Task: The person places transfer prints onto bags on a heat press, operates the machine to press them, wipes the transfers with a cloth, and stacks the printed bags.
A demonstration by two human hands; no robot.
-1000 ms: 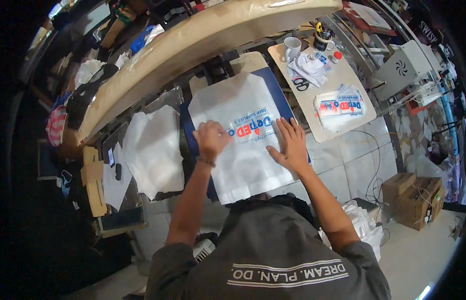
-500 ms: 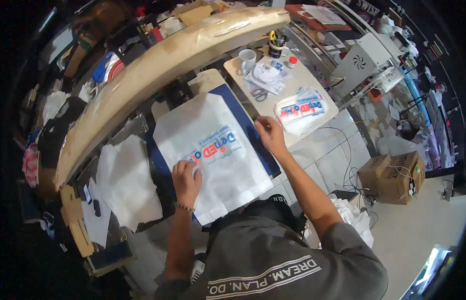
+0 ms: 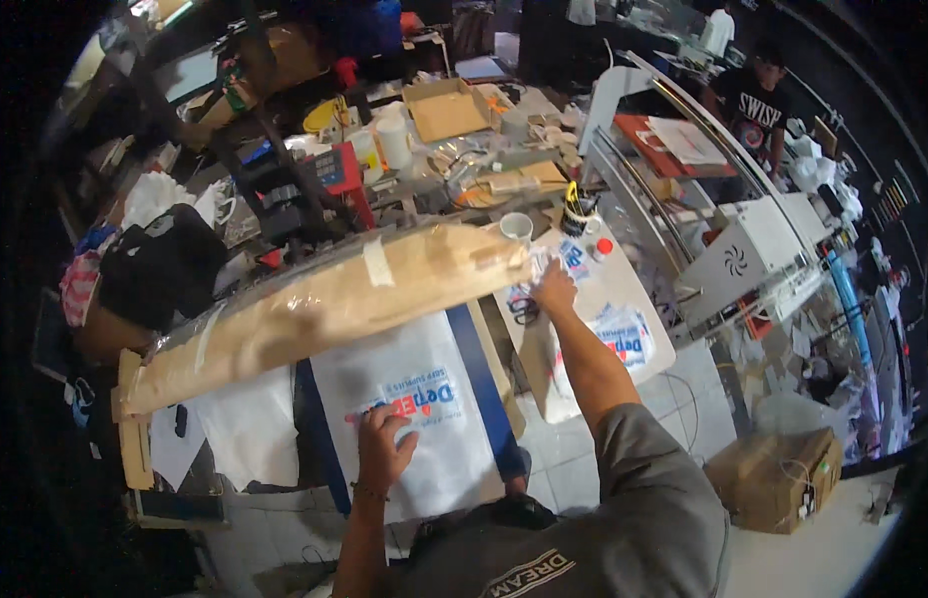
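My left hand (image 3: 384, 444) rests with loosely bent, parted fingers on a white bag (image 3: 439, 463) with blue and red print, which lies on a dark blue board (image 3: 494, 399). My right hand (image 3: 552, 287) is at the white cloths (image 3: 540, 263) on a beige board (image 3: 638, 319), beside black scissors (image 3: 524, 311); its finger grip is unclear. A white mug (image 3: 516, 226), a pen holder (image 3: 580, 217) and a red-capped jar (image 3: 604, 246) stand at that board's back. A printed white stack (image 3: 623, 344) lies on its nearer part.
A long beige padded bar (image 3: 324, 289) crosses above the bag. White sheets (image 3: 240, 429) lie at left. A grey machine (image 3: 738, 259) stands right, a person (image 3: 748, 110) behind it. Cardboard boxes (image 3: 768, 478) sit on the floor; clutter fills the back bench.
My right hand has left the white bag and reached forward and up to the cloths. My left hand stays on the bag. The view has tilted up, showing the back bench and the person.
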